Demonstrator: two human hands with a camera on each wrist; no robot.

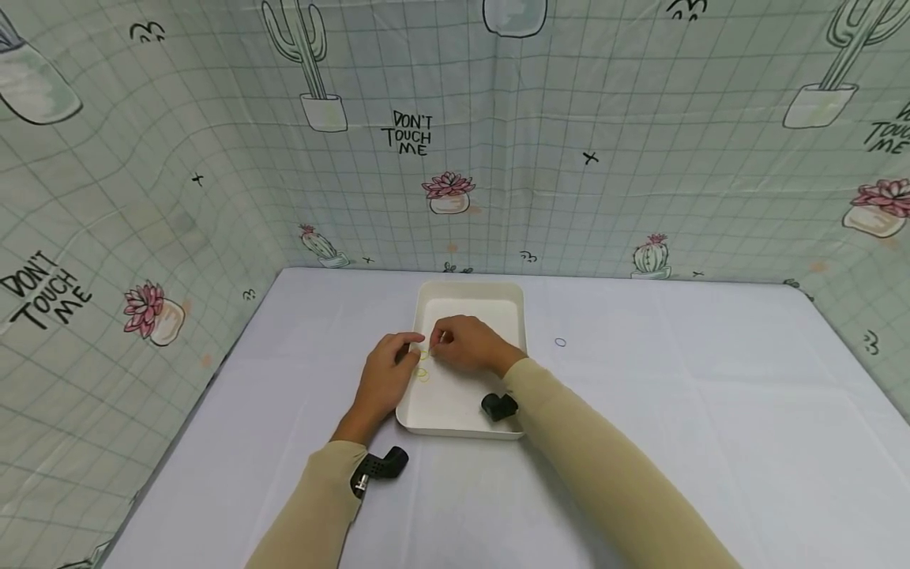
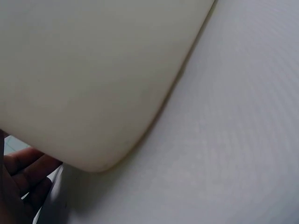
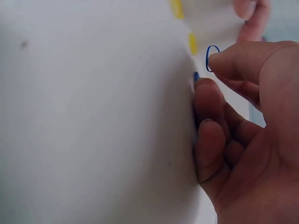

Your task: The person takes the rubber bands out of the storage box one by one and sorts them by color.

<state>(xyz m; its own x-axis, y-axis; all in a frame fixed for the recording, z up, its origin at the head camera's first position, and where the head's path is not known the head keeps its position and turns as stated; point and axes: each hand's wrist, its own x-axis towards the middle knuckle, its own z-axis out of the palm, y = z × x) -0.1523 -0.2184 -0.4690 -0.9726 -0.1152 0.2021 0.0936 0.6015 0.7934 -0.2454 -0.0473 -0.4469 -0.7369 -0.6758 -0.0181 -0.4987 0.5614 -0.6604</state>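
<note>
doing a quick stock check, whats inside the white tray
Yellow rings lie near the left wall of the white tray. The right hand holds a blue ring over it. Whatever lies beneath that hand is covered.

2 blurry yellow rings (image 3: pixel 193 43), right-wrist view

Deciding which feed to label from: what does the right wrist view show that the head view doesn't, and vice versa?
Only right wrist: a thin blue ring at the fingertips of the right hand, plus a small blue bit by a lower fingertip, too blurred to identify.

Only head: a loose ring on the table right of the tray, and both sleeves.

Both: the right hand, the left hand (partly, in the wrist view), the tray, and yellow rings, seen as blurred yellow patches from the wrist.
</note>
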